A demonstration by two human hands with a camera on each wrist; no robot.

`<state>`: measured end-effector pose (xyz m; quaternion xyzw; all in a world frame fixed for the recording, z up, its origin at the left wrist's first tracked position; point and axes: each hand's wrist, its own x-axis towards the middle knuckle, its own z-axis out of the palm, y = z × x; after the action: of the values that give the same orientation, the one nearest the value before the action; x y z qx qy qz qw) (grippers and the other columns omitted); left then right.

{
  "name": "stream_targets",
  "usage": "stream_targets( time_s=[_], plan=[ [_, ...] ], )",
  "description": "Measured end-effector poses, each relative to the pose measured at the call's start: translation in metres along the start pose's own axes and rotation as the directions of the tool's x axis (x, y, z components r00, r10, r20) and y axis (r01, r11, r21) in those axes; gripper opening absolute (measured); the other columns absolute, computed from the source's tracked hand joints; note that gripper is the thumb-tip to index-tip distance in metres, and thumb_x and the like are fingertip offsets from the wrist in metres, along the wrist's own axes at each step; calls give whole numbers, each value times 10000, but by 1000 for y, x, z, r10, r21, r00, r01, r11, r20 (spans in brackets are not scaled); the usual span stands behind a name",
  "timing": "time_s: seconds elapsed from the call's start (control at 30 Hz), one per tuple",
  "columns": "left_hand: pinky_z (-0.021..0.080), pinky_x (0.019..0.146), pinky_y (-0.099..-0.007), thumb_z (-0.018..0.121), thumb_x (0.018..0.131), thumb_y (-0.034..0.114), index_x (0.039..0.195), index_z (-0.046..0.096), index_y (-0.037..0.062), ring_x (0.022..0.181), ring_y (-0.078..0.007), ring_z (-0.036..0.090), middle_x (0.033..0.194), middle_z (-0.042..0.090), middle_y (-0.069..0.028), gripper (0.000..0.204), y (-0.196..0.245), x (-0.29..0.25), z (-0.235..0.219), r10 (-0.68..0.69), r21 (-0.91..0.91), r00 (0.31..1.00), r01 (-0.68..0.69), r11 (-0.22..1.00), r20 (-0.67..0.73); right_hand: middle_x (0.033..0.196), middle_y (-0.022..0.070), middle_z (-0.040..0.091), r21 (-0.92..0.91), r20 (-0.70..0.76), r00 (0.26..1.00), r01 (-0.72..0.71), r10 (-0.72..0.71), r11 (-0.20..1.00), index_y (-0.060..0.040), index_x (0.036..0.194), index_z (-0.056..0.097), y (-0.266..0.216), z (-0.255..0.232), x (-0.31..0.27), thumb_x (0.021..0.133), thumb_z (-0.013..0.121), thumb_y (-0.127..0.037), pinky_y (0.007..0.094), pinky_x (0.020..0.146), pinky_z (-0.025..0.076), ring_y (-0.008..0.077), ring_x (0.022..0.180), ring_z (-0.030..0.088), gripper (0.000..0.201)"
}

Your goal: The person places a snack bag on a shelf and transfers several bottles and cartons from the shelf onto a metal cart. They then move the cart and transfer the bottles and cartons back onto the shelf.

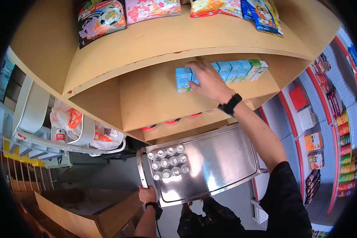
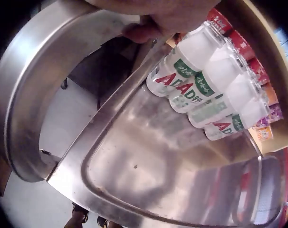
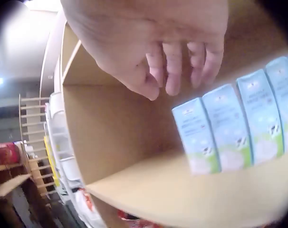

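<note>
My right hand (image 1: 208,81) is over the left end of a row of blue milk cartons (image 1: 183,82) on a wooden shelf (image 1: 150,101). In the right wrist view its fingers (image 3: 172,71) hang loosely bent, just above and behind the leftmost carton (image 3: 196,137), holding nothing. Below, my left hand (image 1: 147,194) grips the curved metal handle (image 1: 141,168) of a steel cart (image 1: 222,166). A clear-wrapped pack of white drink bottles (image 2: 201,85) with green and red lettering stands on the cart top, near the handle.
Green-and-white cartons (image 1: 253,70) end the row on the right. Snack bags (image 1: 103,20) lie on the shelf above, whose front edge (image 1: 178,52) overhangs the cartons. White bins (image 1: 81,131) stand left, a cardboard box (image 1: 67,214) lower left, and a stocked rack (image 1: 325,119) right.
</note>
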<state>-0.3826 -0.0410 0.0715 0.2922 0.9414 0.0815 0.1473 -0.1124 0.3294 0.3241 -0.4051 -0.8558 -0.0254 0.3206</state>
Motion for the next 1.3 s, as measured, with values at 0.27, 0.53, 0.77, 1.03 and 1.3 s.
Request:
stream_targets(
  time_s=[0.27, 0.53, 0.77, 1.03, 1.3],
  plan=[
    [507, 745, -523, 656, 721, 233, 965, 566, 16, 826, -437, 633, 851, 656, -246, 338, 18, -4, -20, -71, 20, 995, 70, 997, 66, 1191, 163, 580, -166, 423, 906, 42, 32, 985, -47, 1105, 593, 14, 17, 42, 661, 745, -195, 442, 1085, 269, 332, 1228, 439, 492],
    [512, 712, -530, 611, 709, 221, 949, 571, 9, 769, -429, 641, 794, 654, -242, 322, 10, -2, -10, -32, 48, 999, 32, 998, -3, 1008, 135, 625, 131, 183, 967, 154, -177, 979, -29, 934, 601, -33, -21, 4, 638, 724, -74, 368, 884, 459, 322, 1037, 550, 323],
    [502, 711, -533, 619, 715, 218, 922, 573, 34, 783, -433, 636, 796, 659, -224, 280, 10, 1, -8, -55, 46, 998, 54, 997, 17, 1061, 85, 641, 820, 407, 885, -463, 227, 335, -52, 1052, 541, -42, -25, -144, 786, 724, -93, 311, 854, 485, 181, 974, 624, 326],
    [505, 685, -535, 604, 704, 199, 965, 584, 58, 744, -424, 640, 784, 664, -212, 298, 4, 2, 1, -18, 6, 1000, 18, 1000, -18, 1037, 59, 643, 519, 802, 328, -797, 499, -310, -38, 1173, 509, -24, 117, -317, 828, 705, -86, 306, 844, 501, 152, 971, 614, 400],
    [505, 703, -530, 593, 706, 203, 994, 588, 58, 751, -417, 644, 785, 669, -208, 322, 7, 1, -2, -22, 9, 1000, 22, 1000, 2, 968, 63, 632, 475, 823, 356, -858, 444, -193, -13, 1061, 542, -30, 194, -340, 825, 723, -154, 294, 822, 488, 154, 910, 608, 329]
  ],
)
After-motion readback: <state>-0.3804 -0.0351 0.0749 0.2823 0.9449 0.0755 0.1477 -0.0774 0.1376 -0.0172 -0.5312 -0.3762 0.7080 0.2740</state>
